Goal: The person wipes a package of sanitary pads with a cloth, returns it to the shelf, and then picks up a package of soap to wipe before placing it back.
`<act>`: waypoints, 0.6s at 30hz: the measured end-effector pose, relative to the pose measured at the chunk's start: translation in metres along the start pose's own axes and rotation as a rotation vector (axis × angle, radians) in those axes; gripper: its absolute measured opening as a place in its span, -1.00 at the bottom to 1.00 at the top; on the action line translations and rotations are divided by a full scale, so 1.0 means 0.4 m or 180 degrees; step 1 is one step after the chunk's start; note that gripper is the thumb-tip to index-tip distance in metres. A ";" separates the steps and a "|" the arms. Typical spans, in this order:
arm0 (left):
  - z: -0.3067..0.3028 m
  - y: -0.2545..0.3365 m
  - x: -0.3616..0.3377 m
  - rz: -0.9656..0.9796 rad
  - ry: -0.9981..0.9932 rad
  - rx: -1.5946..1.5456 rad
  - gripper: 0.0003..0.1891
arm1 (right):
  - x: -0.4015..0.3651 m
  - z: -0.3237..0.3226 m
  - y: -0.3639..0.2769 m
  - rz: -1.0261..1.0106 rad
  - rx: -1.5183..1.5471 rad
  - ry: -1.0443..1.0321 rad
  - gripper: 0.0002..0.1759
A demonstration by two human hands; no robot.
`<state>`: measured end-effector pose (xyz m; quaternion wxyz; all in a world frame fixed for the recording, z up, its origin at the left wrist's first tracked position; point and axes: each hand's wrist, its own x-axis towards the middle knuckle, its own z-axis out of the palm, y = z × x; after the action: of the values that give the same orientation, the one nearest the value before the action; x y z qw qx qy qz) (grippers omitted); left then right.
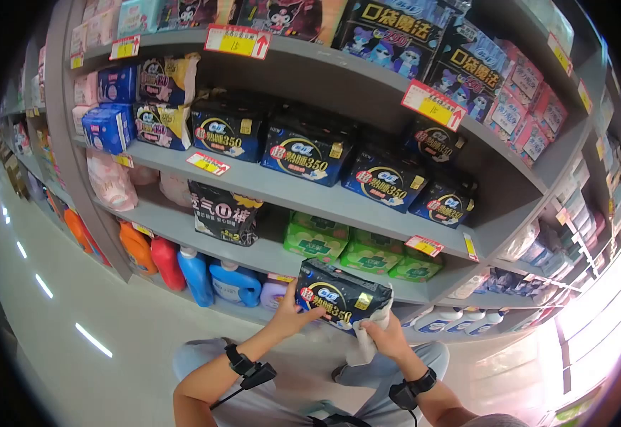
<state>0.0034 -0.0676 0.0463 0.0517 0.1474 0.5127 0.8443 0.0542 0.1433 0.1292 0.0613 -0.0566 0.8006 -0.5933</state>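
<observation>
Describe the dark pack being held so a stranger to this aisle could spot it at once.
Find the grey shelving unit, then drop below its green packs to the person's two hands. The dark pack marked 350 sits between the left hand and the right hand, which holds a white cloth against it. Unlike its shelved twins, it alone is off the shelf.

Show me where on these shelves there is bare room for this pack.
Bare shelf shows between the black pack and the green packs, and left of the black pack. The dark blue packs above stand crowded. The left hand grips the held pack, the right hand a cloth.
</observation>
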 end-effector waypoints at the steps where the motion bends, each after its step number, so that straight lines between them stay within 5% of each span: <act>1: -0.005 -0.003 0.000 -0.0101 -0.0017 0.0212 -0.13 | 0.001 -0.006 0.003 -0.0027 0.0025 0.0010 -0.49; 13: 0.074 0.276 -0.010 0.0096 0.0310 0.0716 -0.28 | 0.027 -0.038 -0.093 -0.0651 0.0071 0.0226 -0.53; 15: 0.065 0.304 -0.001 0.0771 0.0649 0.1308 -0.34 | 0.035 -0.041 -0.078 -0.0794 0.0018 0.0284 -0.59; 18: 0.078 0.444 0.014 0.0700 0.1109 0.1496 -0.40 | 0.024 -0.056 -0.102 -0.0634 0.0576 0.0476 -0.77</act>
<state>0.0190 -0.1231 0.2173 -0.1641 0.0631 0.6759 0.7157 0.0419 0.1513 0.1743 -0.0529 -0.0857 0.7367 -0.6687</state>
